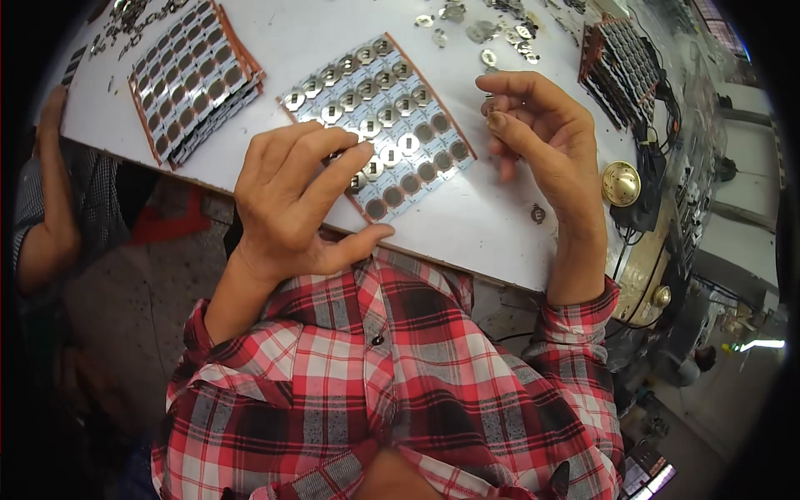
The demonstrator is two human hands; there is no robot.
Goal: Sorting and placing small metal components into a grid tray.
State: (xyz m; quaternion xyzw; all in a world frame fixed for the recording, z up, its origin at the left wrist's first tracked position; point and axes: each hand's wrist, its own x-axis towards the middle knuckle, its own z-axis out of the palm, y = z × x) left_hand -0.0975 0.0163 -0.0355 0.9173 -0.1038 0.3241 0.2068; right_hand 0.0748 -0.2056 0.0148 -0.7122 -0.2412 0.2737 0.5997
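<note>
A panel of small light-blue circuit boards [417,173] with orange-brown edge strips lies tilted on the white table before me. Shiny round metal clips [386,115] with dark centre slots cover its far and middle rows. Bare dark round pads show along the near rows. Over the panel's near left part rests my left hand [287,187], fingers spread, its fingertips at the clips and hiding some of them. My right hand [542,133] is raised just right of the panel with curled fingers; a small metal piece [488,107] shows at the fingertips, partly hidden.
Panels are stacked on the left [187,79] and far right [621,71]. Loose metal clips [492,33] lie scattered at the back; one clip [538,214] lies near my right wrist. A brass-coloured dome [621,183] and cables stand at right. Another person's arm [54,175] is at far left.
</note>
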